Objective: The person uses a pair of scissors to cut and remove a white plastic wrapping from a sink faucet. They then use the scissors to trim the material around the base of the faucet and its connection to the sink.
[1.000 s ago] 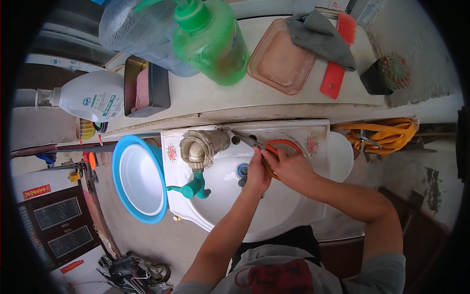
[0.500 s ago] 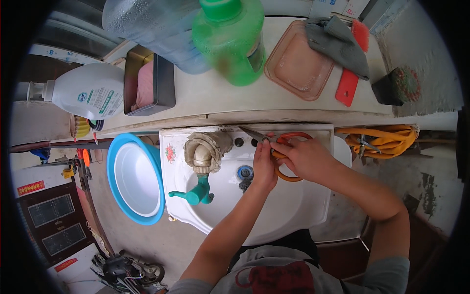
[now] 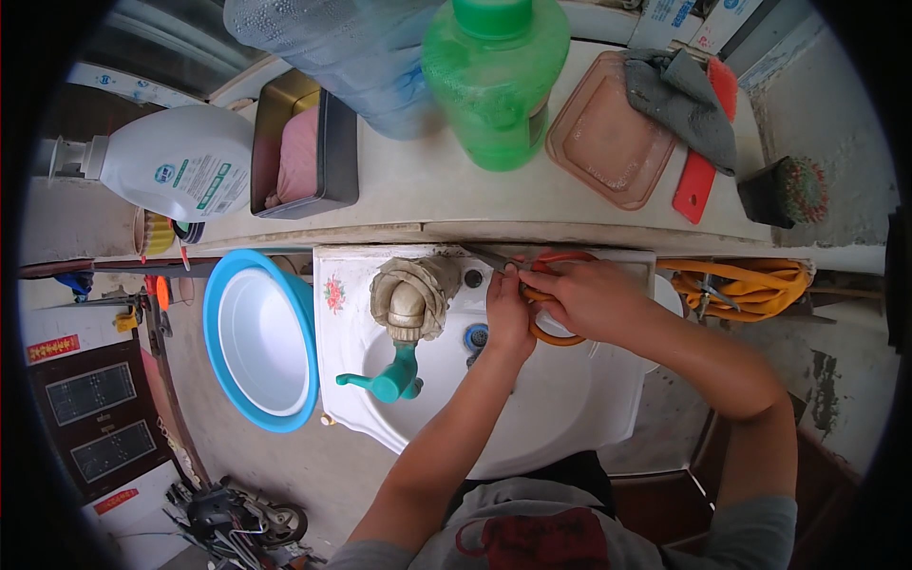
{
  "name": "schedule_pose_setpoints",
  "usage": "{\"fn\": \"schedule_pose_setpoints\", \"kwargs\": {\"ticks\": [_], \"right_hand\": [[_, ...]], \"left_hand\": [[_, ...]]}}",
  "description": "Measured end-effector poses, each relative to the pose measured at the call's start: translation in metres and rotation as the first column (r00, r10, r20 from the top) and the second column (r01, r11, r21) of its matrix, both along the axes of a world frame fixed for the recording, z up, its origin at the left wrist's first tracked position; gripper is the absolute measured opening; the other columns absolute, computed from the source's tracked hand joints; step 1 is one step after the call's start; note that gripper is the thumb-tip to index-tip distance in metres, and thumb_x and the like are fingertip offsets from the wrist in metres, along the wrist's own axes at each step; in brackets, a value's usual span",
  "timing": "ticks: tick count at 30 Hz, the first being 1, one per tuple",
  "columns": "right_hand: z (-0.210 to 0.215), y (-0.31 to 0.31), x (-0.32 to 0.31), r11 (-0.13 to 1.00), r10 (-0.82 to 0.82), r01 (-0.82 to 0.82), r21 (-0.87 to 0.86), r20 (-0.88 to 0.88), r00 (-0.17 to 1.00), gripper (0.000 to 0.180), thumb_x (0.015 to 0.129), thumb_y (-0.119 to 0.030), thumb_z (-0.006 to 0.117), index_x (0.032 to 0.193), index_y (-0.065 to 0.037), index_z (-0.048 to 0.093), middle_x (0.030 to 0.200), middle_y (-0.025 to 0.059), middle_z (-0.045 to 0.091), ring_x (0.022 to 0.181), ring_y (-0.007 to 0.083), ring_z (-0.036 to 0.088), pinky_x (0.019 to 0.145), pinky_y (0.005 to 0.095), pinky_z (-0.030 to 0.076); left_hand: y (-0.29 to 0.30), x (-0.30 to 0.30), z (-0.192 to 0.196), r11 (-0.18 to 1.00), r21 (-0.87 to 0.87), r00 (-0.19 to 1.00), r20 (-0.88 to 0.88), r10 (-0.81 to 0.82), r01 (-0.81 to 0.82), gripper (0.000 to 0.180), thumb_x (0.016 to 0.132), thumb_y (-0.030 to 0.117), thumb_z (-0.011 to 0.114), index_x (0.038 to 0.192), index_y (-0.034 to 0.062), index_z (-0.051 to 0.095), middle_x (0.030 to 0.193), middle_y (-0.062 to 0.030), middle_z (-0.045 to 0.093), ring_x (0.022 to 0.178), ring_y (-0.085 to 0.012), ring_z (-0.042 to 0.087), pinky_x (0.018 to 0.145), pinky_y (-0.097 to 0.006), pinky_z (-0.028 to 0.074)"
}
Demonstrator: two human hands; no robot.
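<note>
Over the back right of a white sink point(image 3: 546, 418), a pair of scissors point(image 3: 557, 340) with orange handles is between my hands. Its dark blades point left toward the sink's back edge. My left hand point(image 3: 510, 318) pinches the scissors near the blades and pivot. My right hand point(image 3: 600, 302) is closed about the handles, with one loop showing below its fingers. Whether anything small is pinched between the fingertips is hidden. Left of my hands stands a tap with a green lever point(image 3: 389, 382) and a cloth-like wrap point(image 3: 442, 294) around its base.
A blue-rimmed basin point(image 3: 214, 332) stands left of the sink. Along the ledge behind are a white jug point(image 3: 180, 157), a metal tin point(image 3: 332, 161), a green bottle point(image 3: 494, 85), a pinkish tray point(image 3: 608, 133), a grey cloth point(image 3: 679, 100) and a potted cactus point(image 3: 806, 190). A yellow-orange hose point(image 3: 760, 293) hangs at right.
The view has shifted slightly, so the ledge things sit farther right in the picture. Both hands keep their hold on the scissors, with the right hand slightly blurred.
</note>
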State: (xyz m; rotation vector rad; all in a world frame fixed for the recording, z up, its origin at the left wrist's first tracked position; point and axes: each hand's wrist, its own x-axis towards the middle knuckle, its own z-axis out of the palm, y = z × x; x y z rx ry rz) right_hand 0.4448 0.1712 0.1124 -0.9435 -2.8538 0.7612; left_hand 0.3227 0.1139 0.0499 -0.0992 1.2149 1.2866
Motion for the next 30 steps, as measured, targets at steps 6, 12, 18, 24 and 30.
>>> {"fn": "schedule_pose_setpoints", "kwargs": {"ticks": [6, 12, 18, 24, 30], "right_hand": [[-0.010, 0.004, 0.008, 0.995, 0.076, -0.074, 0.062, -0.030, 0.997, 0.043, 0.080, -0.023, 0.060, 0.121, -0.012, 0.053, 0.105, 0.0106, 0.060, 0.093, 0.0264, 0.059, 0.077, 0.0370, 0.049], [-0.017, -0.019, -0.005, 0.978, 0.115, -0.160, 0.136, 0.290, 0.950, 0.049, 0.080, -0.017, 0.054, 0.128, -0.012, 0.047, 0.093, 0.0166, 0.058, 0.065, 0.0223, 0.062, 0.055, 0.0326, 0.051], [-0.033, -0.031, 0.013, 0.964, 0.003, -0.027, 0.266, 0.088, 0.996, 0.044, 0.078, -0.016, 0.053, 0.122, -0.008, 0.053, 0.080, 0.0127, 0.058, 0.052, 0.0202, 0.059, 0.048, 0.0316, 0.049], [-0.029, -0.010, 0.010, 0.908, 0.086, -0.129, 0.399, 0.123, 0.989, 0.040, 0.080, -0.018, 0.053, 0.119, -0.008, 0.056, 0.073, 0.0096, 0.055, 0.048, 0.0174, 0.054, 0.044, 0.0308, 0.047], [-0.033, -0.003, 0.017, 0.952, 0.087, -0.103, 0.289, 0.068, 0.994, 0.040, 0.080, -0.016, 0.052, 0.119, -0.008, 0.055, 0.072, 0.0094, 0.055, 0.048, 0.0171, 0.055, 0.049, 0.0331, 0.050]], "left_hand": [[-0.006, 0.007, 0.004, 1.000, -0.002, 1.000, 0.014, 0.009, -0.009, 0.021, 0.096, 0.025, 0.038, 0.108, 0.0089, 0.045, 0.102, -0.0042, 0.055, 0.090, -0.0143, 0.055, 0.062, -0.025, 0.046], [-0.024, -0.007, -0.018, 1.000, 0.018, 1.000, 0.001, 0.003, -0.003, 0.020, 0.097, 0.024, 0.037, 0.108, 0.0102, 0.045, 0.102, -0.0040, 0.054, 0.090, -0.0138, 0.055, 0.064, -0.027, 0.046], [-0.024, -0.005, -0.045, 0.991, 0.130, 0.977, -0.211, -0.013, 0.041, 0.037, 0.095, 0.036, 0.041, 0.119, 0.0076, 0.043, 0.094, -0.0039, 0.053, 0.078, -0.0132, 0.051, 0.067, -0.027, 0.046], [-0.013, -0.028, -0.026, 0.992, -0.034, 0.955, -0.276, 0.110, -0.124, 0.060, 0.092, 0.049, 0.038, 0.127, 0.0000, 0.038, 0.116, -0.0122, 0.051, 0.100, -0.0199, 0.053, 0.088, -0.032, 0.042], [-0.015, -0.025, -0.023, 0.985, -0.010, 0.943, -0.288, 0.164, -0.174, 0.065, 0.091, 0.053, 0.038, 0.130, 0.0011, 0.034, 0.120, -0.0103, 0.050, 0.105, -0.0228, 0.052, 0.095, -0.035, 0.037]]}}
